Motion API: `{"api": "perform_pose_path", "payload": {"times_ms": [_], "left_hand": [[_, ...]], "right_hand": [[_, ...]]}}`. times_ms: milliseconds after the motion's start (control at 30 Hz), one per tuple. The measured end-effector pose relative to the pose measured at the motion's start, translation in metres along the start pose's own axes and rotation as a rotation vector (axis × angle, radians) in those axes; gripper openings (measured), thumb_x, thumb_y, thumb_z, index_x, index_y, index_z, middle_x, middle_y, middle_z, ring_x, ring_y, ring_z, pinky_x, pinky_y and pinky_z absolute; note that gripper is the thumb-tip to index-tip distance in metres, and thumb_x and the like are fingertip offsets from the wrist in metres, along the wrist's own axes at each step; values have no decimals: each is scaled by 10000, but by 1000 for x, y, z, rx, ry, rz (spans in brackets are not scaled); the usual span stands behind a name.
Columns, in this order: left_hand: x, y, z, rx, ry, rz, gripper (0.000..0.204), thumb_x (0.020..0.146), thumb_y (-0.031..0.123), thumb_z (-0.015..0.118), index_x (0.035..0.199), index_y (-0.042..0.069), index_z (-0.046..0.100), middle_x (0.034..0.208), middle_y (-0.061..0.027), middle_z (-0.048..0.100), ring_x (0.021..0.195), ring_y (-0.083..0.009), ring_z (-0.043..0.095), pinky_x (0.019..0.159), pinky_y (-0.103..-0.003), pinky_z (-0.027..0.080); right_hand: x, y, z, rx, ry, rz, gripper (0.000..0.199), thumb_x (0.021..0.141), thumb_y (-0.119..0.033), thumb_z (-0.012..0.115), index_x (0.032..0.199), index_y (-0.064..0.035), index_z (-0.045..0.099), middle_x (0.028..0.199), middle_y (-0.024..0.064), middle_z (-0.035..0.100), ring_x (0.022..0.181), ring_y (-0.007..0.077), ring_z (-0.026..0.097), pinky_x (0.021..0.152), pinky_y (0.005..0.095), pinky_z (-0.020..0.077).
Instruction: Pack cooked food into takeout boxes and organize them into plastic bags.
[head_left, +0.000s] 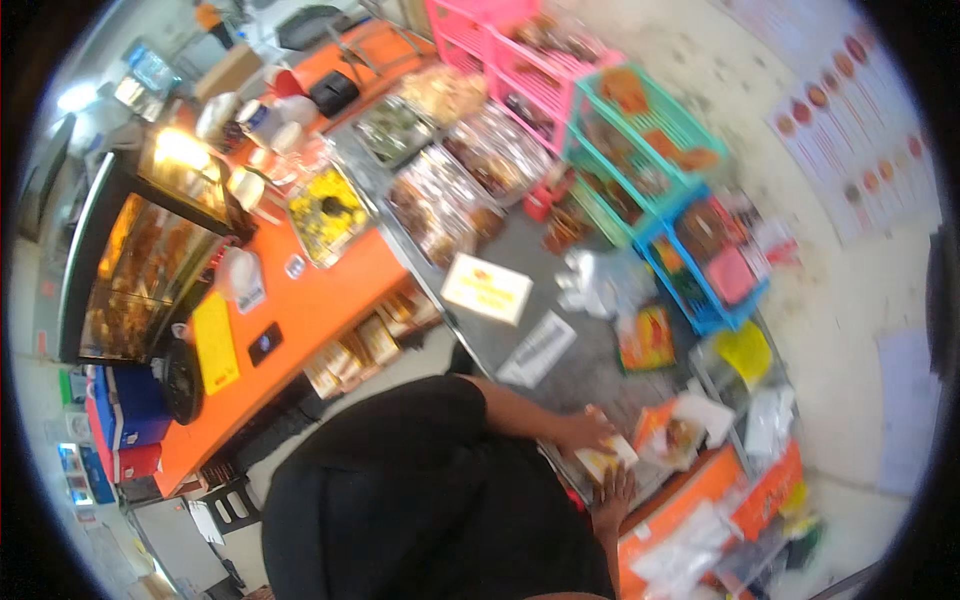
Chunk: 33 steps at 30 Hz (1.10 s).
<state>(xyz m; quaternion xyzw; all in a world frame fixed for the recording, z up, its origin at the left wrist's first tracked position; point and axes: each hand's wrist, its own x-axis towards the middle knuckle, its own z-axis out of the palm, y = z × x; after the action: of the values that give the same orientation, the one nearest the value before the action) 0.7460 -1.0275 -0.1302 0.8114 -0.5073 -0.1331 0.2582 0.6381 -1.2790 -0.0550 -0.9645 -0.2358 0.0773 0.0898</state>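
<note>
Between my hands, on the grey counter (pixel 625 375), lies a small white and yellow paper packet (pixel 606 459). My left hand (pixel 582 432) is closed on its far side. My right hand (pixel 613 494) grips the near edge, fingers bent over it. Blur hides the finer finger positions. Just right of the packet sits an open paper wrapper (pixel 688 436) with brownish food in it. A white card with yellow print (pixel 487 289) and a white paper strip (pixel 538 350) lie farther off on the counter.
Stacked pink (pixel 515 75), green (pixel 640 120) and blue (pixel 690 300) baskets line the wall. Foil trays of food (pixel 435 200) stand at the far end. A lit glass display case (pixel 150 270) stands left on an orange counter (pixel 330 300). Plastic bags (pixel 690 550) lie near right.
</note>
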Motion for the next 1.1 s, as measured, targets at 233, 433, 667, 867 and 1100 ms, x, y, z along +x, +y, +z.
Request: {"api": "perform_pose_path", "payload": {"times_ms": [233, 433, 667, 867, 1100], "left_hand": [[-48, -12, -77, -43, -134, -144, 1079, 557, 483, 846, 1485, 124, 432, 1520, -291, 334, 1407, -441, 344, 1093, -629, 270], [-168, -41, -177, -13, 285, -320, 1025, 611, 436, 844, 1494, 140, 415, 1428, -259, 444, 1348, -425, 412, 1097, -582, 313], [-292, -97, -273, 216, 196, -671, 923, 606, 403, 867, 1404, 152, 474, 1416, -188, 477, 1335, -370, 442, 1060, -548, 372], [-323, -132, -208, 96, 296, -741, 1007, 601, 374, 849, 1502, 284, 411, 1585, -124, 352, 1487, -362, 280, 1069, -657, 326], [-326, -110, -240, 82, 299, -648, 1043, 579, 415, 858, 1488, 183, 402, 1562, -218, 319, 1449, -404, 299, 1134, -579, 249]], "right_hand": [[70, -110, -3, -227, -52, 141, 530, 1025, -279, 454, 1500, -48, 413, 1578, 202, 360, 1439, 421, 351, 1155, 551, 282], [206, -138, -48, 273, 693, 189, 365, 1063, -293, 475, 1085, 35, 632, 1009, 213, 647, 959, 356, 597, 872, 433, 467], [493, -207, -7, 1260, 104, 175, 288, 982, -200, 620, 1242, -101, 542, 1026, 67, 619, 797, 167, 650, 700, 294, 537], [599, -259, 20, 1690, -194, 581, 532, 948, -425, 664, 1409, -231, 482, 1372, 133, 560, 1041, 366, 660, 861, 456, 583], [655, -211, 74, 1900, -71, 844, 391, 955, -273, 702, 1268, -80, 570, 1260, 67, 571, 1096, 285, 599, 831, 411, 610]]}}
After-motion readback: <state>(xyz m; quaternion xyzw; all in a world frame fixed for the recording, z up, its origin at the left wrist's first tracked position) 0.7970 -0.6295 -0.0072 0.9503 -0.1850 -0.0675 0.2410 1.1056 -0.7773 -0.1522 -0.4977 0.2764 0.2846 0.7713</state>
